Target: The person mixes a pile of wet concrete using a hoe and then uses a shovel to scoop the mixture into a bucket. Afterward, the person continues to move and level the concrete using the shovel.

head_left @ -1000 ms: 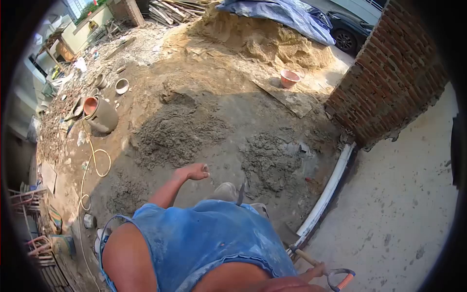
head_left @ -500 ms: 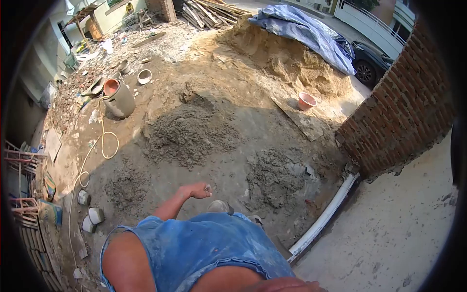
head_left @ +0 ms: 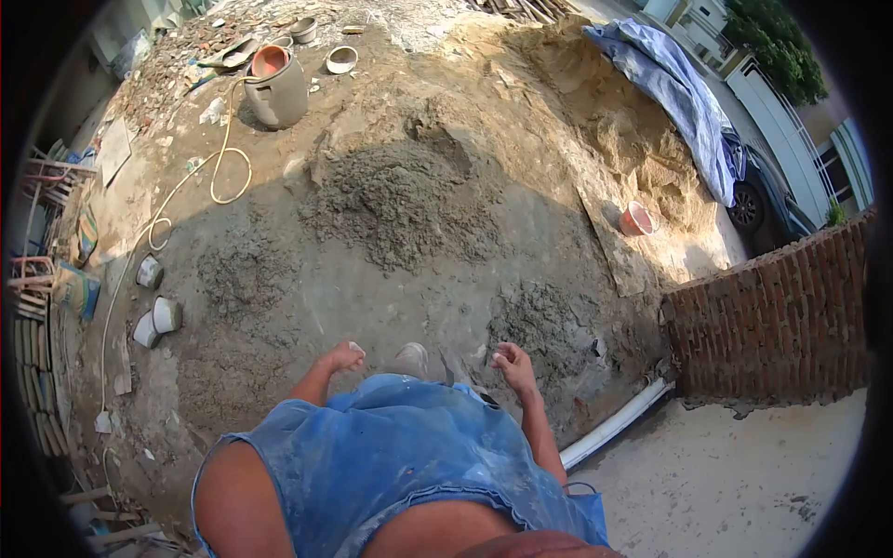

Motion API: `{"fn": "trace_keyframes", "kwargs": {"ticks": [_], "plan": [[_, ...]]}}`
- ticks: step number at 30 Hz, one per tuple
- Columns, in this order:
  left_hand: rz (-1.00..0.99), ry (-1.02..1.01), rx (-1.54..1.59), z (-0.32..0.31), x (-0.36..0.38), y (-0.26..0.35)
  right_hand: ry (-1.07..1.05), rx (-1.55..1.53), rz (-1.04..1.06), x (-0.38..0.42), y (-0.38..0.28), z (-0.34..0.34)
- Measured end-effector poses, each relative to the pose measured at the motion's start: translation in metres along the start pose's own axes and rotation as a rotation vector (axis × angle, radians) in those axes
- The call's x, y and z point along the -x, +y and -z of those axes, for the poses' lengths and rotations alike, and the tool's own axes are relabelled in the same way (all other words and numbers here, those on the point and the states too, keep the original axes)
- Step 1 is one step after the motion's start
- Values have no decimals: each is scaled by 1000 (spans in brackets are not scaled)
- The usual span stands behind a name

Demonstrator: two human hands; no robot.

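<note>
My left hand (head_left: 346, 356) hangs low in front of my body, its fingers curled closed and no object showing in them. On the other side, my right hand (head_left: 513, 366) is raised with loosely bent fingers apart, holding nothing. It is nearest to the smaller heap of wet grey mortar (head_left: 544, 321), without touching it. A larger grey heap (head_left: 405, 200) lies farther ahead. Between my hands a pale, dusty shoe (head_left: 412, 359) shows on the mortar-smeared ground.
A grey barrel (head_left: 279, 100) with a hose (head_left: 223, 172) stands at upper left, near small buckets. White-grey containers (head_left: 156, 322) lie at left. A red bucket (head_left: 637, 219), a tarp-covered sand pile (head_left: 642, 139), a brick wall (head_left: 772, 325) and a white pipe (head_left: 619, 423) are at right.
The view has shifted and turned. My right hand and forearm have come into sight at right. My left hand now appears farther left, and more of my shoe shows.
</note>
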State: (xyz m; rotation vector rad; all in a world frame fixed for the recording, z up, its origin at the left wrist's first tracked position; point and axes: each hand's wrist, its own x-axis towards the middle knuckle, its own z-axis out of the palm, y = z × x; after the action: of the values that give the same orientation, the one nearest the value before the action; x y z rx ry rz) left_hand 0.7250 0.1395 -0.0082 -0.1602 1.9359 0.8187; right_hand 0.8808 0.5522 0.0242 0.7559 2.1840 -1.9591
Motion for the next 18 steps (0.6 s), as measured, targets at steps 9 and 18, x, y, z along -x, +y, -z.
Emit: {"fn": "trace_keyframes", "kwargs": {"ticks": [9, 18], "plan": [[94, 359, 631, 31, -14, -137, -145, 199, -660, -45, 92, 50], [352, 431, 822, -22, 31, -130, -110, 362, -689, -175, -21, 46]]}}
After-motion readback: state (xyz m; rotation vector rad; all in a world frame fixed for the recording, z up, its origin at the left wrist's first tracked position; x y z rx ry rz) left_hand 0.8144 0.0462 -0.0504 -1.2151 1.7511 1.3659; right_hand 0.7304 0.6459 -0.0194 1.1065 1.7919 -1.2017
